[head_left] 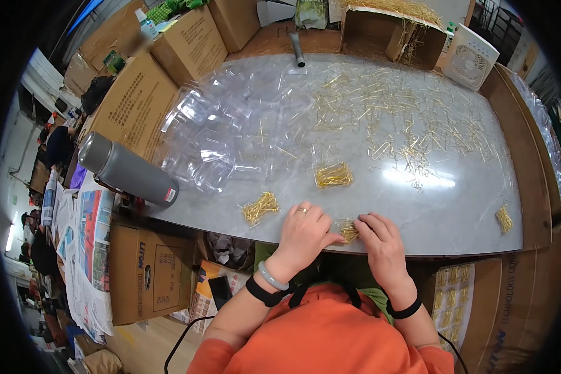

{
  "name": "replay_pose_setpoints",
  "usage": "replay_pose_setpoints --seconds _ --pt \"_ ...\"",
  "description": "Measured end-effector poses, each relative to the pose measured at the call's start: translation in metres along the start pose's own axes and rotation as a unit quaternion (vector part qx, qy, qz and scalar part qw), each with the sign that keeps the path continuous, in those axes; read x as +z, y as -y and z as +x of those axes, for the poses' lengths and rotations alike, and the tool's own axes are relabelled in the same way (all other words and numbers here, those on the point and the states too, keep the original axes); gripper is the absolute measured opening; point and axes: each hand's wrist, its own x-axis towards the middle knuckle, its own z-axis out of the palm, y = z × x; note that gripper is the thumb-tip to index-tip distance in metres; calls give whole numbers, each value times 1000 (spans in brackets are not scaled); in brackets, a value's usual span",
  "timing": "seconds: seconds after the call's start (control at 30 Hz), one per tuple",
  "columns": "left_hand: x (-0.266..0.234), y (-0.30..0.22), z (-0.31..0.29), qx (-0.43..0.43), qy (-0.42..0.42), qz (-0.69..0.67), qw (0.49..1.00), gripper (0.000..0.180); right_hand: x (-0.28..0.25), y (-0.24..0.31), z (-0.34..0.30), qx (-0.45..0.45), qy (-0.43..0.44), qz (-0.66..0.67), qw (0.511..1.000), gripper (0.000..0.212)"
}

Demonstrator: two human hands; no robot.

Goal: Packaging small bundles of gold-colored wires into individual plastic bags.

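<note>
At the table's front edge, a small bundle of gold wire hooks (347,231) sits between my two hands. My left hand (305,232), with a ring on one finger, presses its thumb to the bundle's left side, its other fingers curled. From the right, the bent fingers of my right hand (381,240) grip the same bundle. Another bundle of gold hooks (260,208) lies left of my left hand. Just beyond my hands rests a clear plastic box (333,175) full of gold hooks. One more small gold bundle (504,219) lies at the far right.
Clear plastic boxes (212,137) are heaped on the table's left, beside a grey bottle (128,168). Loose gold hooks (411,134) spread across the far right. A white fan (470,57) and an open carton (371,34) stand at the back. Cardboard panels (523,149) border the right side.
</note>
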Motion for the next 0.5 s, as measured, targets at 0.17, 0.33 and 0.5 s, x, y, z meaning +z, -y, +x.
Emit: replay_pose_setpoints --seconds 0.17,0.33,0.5 --pt "-1 -9 1 -11 -7 -2 1000 29 5 -3 -1 23 -22 -13 999 34" --pt "-47 -12 -46 -153 -138 -43 978 9 8 3 0 43 -32 -14 998 33" --pt "-89 37 -74 -475 -230 -213 822 19 9 3 -2 54 -44 -18 997 30"
